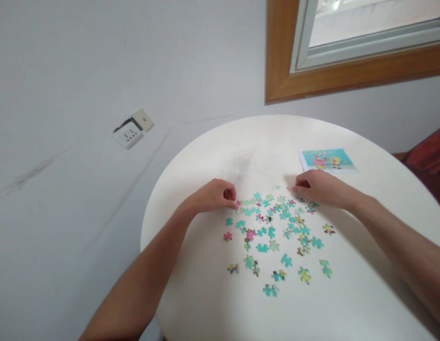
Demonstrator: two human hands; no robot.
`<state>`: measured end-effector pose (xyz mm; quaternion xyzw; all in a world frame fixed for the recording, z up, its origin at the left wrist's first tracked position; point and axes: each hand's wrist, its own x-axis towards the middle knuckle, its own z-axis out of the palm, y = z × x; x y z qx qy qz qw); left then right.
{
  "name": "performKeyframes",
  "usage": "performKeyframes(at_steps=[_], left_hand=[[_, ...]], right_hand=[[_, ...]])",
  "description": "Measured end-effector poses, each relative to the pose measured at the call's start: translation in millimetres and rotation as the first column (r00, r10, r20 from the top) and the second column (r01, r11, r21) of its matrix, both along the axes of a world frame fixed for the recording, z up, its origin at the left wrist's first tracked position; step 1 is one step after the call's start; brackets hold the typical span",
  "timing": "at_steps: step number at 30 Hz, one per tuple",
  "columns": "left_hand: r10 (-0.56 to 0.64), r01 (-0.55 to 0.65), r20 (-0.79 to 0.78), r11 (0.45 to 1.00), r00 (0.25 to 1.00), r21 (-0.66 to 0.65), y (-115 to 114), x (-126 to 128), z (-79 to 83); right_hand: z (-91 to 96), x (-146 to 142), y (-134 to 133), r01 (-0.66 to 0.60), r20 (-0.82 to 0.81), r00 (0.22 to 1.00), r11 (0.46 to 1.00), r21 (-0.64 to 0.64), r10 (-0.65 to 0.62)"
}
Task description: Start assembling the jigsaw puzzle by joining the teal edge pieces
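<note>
Round white table [262, 137], loose puzzle pieces [277, 232] scattered over its middle. They are mostly teal, with some pink and yellow. The spread is dense at 12 o'clock and thins out toward 6, where single pieces lie well apart.

Left hand [215, 195] rests at the 10 o'clock edge of the scatter, palm down. Fingers curled in tight, thumb and forefinger tips nearly together right at a pink piece [239, 203]. Touching it for sure; cannot tell if it is pinched or just pressed.

Right hand [319, 188] sits at the 1 o'clock edge of the scatter, knuckles up, fingers folded under toward the palm. Fingertips are down at the pieces there. Anything held is hidden under the hand, so cannot tell. Both forearms lie across the tabletop, coming in from 7 and 4 o'clock.

Picture card [326, 159] with cartoon figures on blue lies flat just beyond the right hand, at 1 o'clock on the table, apart from the pieces.

Off the table: wall socket [131, 132] at 10 o'clock, wooden window frame [277, 52] at 12 to 1, red fabric [433, 151] at 3 o'clock.
</note>
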<state>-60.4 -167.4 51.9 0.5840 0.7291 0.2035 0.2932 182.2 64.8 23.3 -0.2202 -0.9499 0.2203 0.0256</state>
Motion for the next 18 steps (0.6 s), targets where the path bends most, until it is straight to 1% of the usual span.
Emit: performKeyframes(at_steps=[3,4,5,7,9,10,12,14,16,18], left_hand=[[-0.012,0.012,-0.029,1.0,0.999,-0.01,0,-2,-1.4],[-0.003,0.004,-0.049,1.0,0.999,0.013,2,-1,-3.4],[0.01,-0.005,-0.077,0.998,0.997,0.062,4,0,-6.3],[0.03,0.0,-0.143,0.979,0.989,0.206,11,6,-14.1],[-0.012,0.07,-0.192,0.952,0.981,0.298,17,16,-23.2],[-0.05,0.112,-0.208,0.948,0.977,0.298,19,21,-27.4],[-0.133,0.193,-0.25,0.953,0.959,0.234,20,32,-33.8],[-0.211,0.26,-0.301,0.956,0.93,0.134,17,40,-35.8],[-0.261,0.291,-0.335,0.956,0.905,0.043,12,43,-33.2],[-0.297,0.299,-0.324,0.953,0.898,-0.044,7,43,-27.0]], right_hand=[[-5.6,-7,-2,0.029,-0.092,0.995,0.999,0.04,-0.025],[-8.4,-10,-3,0.016,-0.147,0.989,0.999,0.05,-0.008],[-11.7,-13,-6,-0.02,-0.206,0.978,0.998,0.06,0.032],[-19.1,-19,-13,-0.132,-0.305,0.94,0.988,0.085,0.152],[-25.9,-23,-21,-0.24,-0.323,0.909,0.965,0.107,0.262],[-28.5,-23,-26,-0.276,-0.303,0.906,0.955,0.109,0.296],[-30.9,-21,-32,-0.331,-0.251,0.906,0.94,0.087,0.342],[-29.1,-16,-35,-0.39,-0.214,0.896,0.92,0.039,0.389],[-24.2,-10,-36,-0.446,-0.182,0.88,0.895,-0.005,0.438],[-18.6,-6,-36,-0.491,-0.124,0.866,0.871,-0.025,0.484]])
